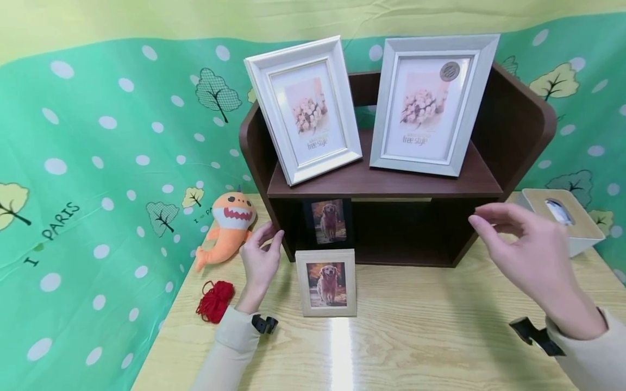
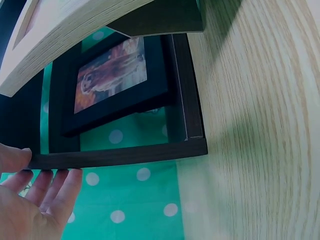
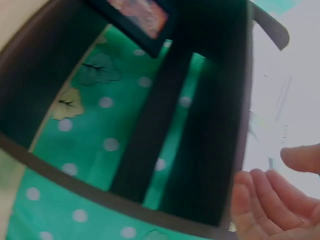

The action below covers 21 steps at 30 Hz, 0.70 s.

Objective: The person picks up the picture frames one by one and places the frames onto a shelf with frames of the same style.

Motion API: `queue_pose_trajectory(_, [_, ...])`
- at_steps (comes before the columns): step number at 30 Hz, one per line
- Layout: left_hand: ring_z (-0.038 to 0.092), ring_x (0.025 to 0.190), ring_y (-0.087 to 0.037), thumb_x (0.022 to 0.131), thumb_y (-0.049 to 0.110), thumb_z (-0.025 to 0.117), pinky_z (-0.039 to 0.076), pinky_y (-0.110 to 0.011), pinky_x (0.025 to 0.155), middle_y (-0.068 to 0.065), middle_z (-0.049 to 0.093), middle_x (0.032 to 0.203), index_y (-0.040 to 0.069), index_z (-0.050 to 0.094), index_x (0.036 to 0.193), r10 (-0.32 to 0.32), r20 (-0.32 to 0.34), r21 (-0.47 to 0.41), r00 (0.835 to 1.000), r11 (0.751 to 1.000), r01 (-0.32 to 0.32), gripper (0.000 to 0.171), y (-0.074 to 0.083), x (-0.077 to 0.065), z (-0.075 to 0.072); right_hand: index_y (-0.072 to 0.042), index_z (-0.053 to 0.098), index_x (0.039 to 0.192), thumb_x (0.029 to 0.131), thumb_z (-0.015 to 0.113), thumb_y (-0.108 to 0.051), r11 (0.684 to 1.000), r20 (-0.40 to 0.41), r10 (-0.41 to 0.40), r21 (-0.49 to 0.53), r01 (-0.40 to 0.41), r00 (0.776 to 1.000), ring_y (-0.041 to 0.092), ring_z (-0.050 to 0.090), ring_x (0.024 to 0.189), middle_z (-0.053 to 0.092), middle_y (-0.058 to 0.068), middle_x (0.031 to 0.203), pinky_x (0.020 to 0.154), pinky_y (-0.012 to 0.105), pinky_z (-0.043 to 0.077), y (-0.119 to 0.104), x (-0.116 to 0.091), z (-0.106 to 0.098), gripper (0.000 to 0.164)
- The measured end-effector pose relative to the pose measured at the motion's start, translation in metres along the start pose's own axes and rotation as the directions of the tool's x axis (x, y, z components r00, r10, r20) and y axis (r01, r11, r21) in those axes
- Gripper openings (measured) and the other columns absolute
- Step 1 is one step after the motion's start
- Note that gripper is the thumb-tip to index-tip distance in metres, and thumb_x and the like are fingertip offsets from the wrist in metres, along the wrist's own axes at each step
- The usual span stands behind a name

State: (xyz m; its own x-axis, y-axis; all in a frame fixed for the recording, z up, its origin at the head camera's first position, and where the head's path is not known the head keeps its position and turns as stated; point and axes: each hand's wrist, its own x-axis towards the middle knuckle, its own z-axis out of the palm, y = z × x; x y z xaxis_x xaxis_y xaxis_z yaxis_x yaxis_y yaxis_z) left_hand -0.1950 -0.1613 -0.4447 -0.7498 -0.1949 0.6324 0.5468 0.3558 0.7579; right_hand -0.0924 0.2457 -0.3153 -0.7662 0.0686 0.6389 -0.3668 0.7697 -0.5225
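Note:
A dark brown two-level shelf (image 1: 391, 184) stands on the table. My left hand (image 1: 261, 258) is at the front edge of its left side panel (image 2: 120, 155), thumb on one side and fingers on the other, pinching it. My right hand (image 1: 530, 247) is raised by the right side panel, thumb and fingers apart, holding nothing. Two white picture frames (image 1: 313, 111) with flower prints lean on the upper level; the right frame (image 1: 435, 106) bears a round grey sticker. In the lower level stands a black frame (image 1: 329, 221) with a dog picture. A light wood frame (image 1: 326, 283) stands before the shelf.
Left of the shelf an orange shark plush (image 1: 230, 225) leans by the polka-dot cloth (image 1: 107, 163). Red yarn (image 1: 216, 301) lies near my left wrist. Behind my right hand is a tissue box (image 1: 562, 217) with a wooden top. The wooden table (image 1: 415, 336) extends toward me.

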Motion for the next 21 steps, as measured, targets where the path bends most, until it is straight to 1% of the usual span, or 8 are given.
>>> queue_pose_trajectory(3, [0.068, 0.083, -0.021, 0.086, 0.009, 0.072, 0.055, -0.03, 0.063, -0.006, 0.07, 0.092, 0.002, 0.07, 0.106, 0.004, 0.004, 0.005, 1.0, 1.0, -0.004, 0.021, -0.001, 0.001, 0.002, 0.0, 0.07, 0.097, 0.084, 0.074, -0.011, 0.999, -0.016, 0.034, -0.023, -0.035, 0.999, -0.018, 0.049, 0.075, 0.069, 0.014, 0.087, 0.071, 0.002, 0.037, 0.013, -0.009, 0.003, 0.017])
queue_pose_trajectory(8, [0.068, 0.082, -0.024, 0.085, 0.005, 0.072, 0.055, -0.04, 0.061, -0.009, 0.07, 0.092, -0.001, 0.07, 0.105, 0.016, 0.003, 0.016, 1.0, 1.0, -0.016, 0.021, -0.002, 0.0, 0.003, -0.002, 0.071, 0.091, 0.083, 0.075, -0.018, 0.991, 0.004, 0.1, -0.093, -0.099, 0.995, -0.024, 0.044, 0.07, 0.069, 0.015, 0.081, 0.061, 0.003, 0.037, 0.036, -0.023, 0.008, 0.018])
queue_pose_trajectory(10, [0.068, 0.081, -0.027, 0.085, 0.001, 0.071, 0.055, -0.044, 0.06, -0.013, 0.069, 0.091, -0.004, 0.069, 0.105, 0.022, 0.001, 0.018, 1.0, 1.0, -0.022, 0.021, 0.001, 0.0, 0.003, -0.003, 0.071, 0.09, 0.083, 0.076, -0.02, 0.987, 0.01, 0.113, -0.115, -0.111, 0.994, -0.025, 0.042, 0.068, 0.069, 0.015, 0.08, 0.058, 0.004, 0.037, 0.043, -0.025, 0.01, 0.019])
queue_pose_trajectory(12, [0.067, 0.08, -0.03, 0.084, -0.003, 0.071, 0.054, -0.047, 0.059, -0.016, 0.069, 0.09, -0.006, 0.068, 0.104, 0.024, -0.002, 0.021, 1.0, 1.0, -0.024, 0.02, 0.007, 0.001, 0.003, -0.003, 0.071, 0.09, 0.083, 0.076, -0.022, 0.985, 0.021, 0.129, -0.121, -0.125, 0.991, -0.025, 0.042, 0.068, 0.069, 0.015, 0.08, 0.056, 0.004, 0.038, 0.049, -0.028, 0.013, 0.02])
queue_pose_trajectory(16, [0.067, 0.08, -0.033, 0.083, -0.008, 0.069, 0.054, -0.048, 0.06, -0.021, 0.068, 0.089, -0.009, 0.067, 0.102, 0.024, -0.007, 0.027, 1.0, 0.999, -0.024, 0.019, 0.025, 0.001, 0.001, -0.004, 0.071, 0.093, 0.083, 0.076, -0.023, 0.983, 0.029, 0.15, -0.112, -0.146, 0.988, -0.024, 0.043, 0.068, 0.069, 0.014, 0.081, 0.055, 0.004, 0.039, 0.058, -0.03, 0.017, 0.022])
queue_pose_trajectory(18, [0.067, 0.08, -0.034, 0.083, -0.008, 0.069, 0.054, -0.047, 0.06, -0.022, 0.067, 0.089, -0.009, 0.067, 0.102, 0.028, -0.008, 0.029, 1.0, 0.999, -0.027, 0.019, 0.031, 0.001, 0.001, -0.003, 0.07, 0.094, 0.083, 0.076, -0.023, 0.983, 0.028, 0.156, -0.105, -0.152, 0.987, -0.024, 0.044, 0.069, 0.069, 0.013, 0.081, 0.055, 0.004, 0.039, 0.062, -0.031, 0.018, 0.023])
queue_pose_trajectory(19, [0.067, 0.08, -0.034, 0.083, -0.009, 0.069, 0.054, -0.046, 0.06, -0.022, 0.067, 0.088, -0.01, 0.067, 0.101, 0.031, -0.009, 0.031, 0.999, 0.999, -0.031, 0.019, 0.032, 0.001, 0.001, -0.003, 0.07, 0.094, 0.083, 0.076, -0.022, 0.983, 0.023, 0.156, -0.102, -0.153, 0.988, -0.024, 0.044, 0.068, 0.069, 0.013, 0.081, 0.055, 0.004, 0.04, 0.064, -0.032, 0.019, 0.023])
queue_pose_trajectory(21, [0.067, 0.079, -0.034, 0.083, -0.009, 0.069, 0.055, -0.044, 0.059, -0.022, 0.067, 0.088, -0.01, 0.067, 0.101, 0.04, -0.011, 0.034, 0.999, 0.999, -0.039, 0.019, 0.026, 0.001, 0.002, -0.003, 0.07, 0.096, 0.084, 0.075, -0.023, 0.981, 0.023, 0.17, -0.102, -0.167, 0.985, -0.023, 0.045, 0.067, 0.069, 0.013, 0.082, 0.054, 0.005, 0.04, 0.066, -0.033, 0.02, 0.024])
